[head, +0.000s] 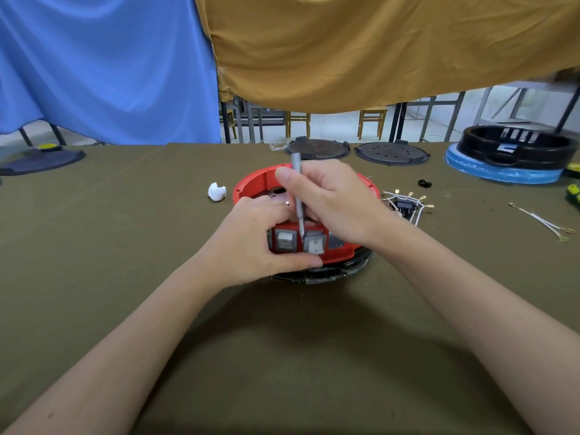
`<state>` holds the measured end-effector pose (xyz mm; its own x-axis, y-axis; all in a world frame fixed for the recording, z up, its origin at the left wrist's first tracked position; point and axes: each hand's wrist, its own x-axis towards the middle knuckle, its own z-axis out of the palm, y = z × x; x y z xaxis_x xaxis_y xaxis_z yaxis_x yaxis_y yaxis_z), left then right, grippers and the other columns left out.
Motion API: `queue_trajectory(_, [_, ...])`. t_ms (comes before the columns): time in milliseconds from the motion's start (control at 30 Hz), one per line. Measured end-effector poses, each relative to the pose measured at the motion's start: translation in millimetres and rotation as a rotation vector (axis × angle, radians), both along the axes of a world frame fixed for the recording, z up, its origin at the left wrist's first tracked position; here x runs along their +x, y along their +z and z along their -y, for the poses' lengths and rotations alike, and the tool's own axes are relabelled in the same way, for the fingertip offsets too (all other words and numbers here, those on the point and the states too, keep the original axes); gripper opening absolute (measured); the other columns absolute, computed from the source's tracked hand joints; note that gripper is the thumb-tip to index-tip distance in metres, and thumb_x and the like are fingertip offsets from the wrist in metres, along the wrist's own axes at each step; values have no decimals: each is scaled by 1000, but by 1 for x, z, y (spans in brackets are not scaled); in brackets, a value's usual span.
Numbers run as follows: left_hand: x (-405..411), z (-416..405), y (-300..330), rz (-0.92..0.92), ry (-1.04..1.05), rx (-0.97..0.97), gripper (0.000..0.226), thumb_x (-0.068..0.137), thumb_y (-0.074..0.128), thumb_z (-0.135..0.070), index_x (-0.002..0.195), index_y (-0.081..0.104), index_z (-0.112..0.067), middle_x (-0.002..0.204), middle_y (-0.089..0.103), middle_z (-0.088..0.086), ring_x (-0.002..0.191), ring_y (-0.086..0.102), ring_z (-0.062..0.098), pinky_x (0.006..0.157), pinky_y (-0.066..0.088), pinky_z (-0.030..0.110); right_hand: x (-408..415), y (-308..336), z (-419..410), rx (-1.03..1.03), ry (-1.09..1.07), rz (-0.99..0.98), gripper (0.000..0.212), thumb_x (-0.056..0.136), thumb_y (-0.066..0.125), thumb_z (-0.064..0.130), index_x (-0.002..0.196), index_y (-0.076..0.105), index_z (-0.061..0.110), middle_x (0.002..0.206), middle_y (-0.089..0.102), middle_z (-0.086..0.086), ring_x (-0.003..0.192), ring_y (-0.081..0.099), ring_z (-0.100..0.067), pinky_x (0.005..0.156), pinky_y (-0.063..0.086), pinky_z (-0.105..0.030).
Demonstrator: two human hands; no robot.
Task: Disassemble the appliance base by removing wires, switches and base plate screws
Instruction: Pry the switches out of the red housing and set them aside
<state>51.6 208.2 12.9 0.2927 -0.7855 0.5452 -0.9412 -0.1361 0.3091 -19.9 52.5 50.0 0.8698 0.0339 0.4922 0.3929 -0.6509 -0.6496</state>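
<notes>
Between both hands, left hand [251, 243] grips red base [345, 257]; right hand [332, 199] holds screwdriver [298, 196], seemingly at switch [314, 243].

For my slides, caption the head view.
Right hand works a screwdriver at a switch while left hand steadies the red base.

A workshop: cloth-covered bench [125, 215] strewn with appliance parts [391, 153], wooden stools [372, 119] behind.

Draped cloths [361, 51], perhaps wooden chairs [372, 119]
</notes>
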Motion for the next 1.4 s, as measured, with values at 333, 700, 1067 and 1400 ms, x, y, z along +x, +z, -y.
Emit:
queue_trajectory(333, [-1, -7, 7, -50, 8, 101, 38, 78, 46, -41, 100, 68, -20, 84, 60, -20, 83, 54, 5, 77, 40, 23, -16, -1, 24, -11, -45, 50, 39, 104, 50, 33, 73, 60, 11, 58, 57, -9, 51, 50, -12, 53, 39, -23])
queue_trajectory(700, [-2, -4, 3, -20, 64, 107, 17, 81, 58, -31, 94, 67, -25, 80, 59, -21, 83, 53, 6, 81, 41, 34, -20, 12, 35, 154, 35, -239, 42, 103, 49, 38, 80, 68, 9, 58, 63, -4, 48, 48, -10, 49, 40, -14])
queue_trajectory(1067, [-1, -4, 3, -14, 60, 83, 20, 80, 55, -35, 91, 68, -25, 74, 56, -22, 79, 52, 7, 79, 41, 33, -20, 10, 30, 86, 50, -191, 38, 103, 50, 35, 78, 66, 12, 56, 61, -4, 51, 49, -10, 52, 40, -15])
queue_trajectory(1400, [-3, -4, 3, -27, 72, 72, 15, 78, 54, -36, 89, 64, -31, 73, 54, -26, 79, 52, 5, 77, 42, 32, -32, 16, 51, 41, 170, -318, 21, 93, 67, 18, 87, 74, -1, 75, 75, -14, 61, 68, -18, 57, 55, -24])
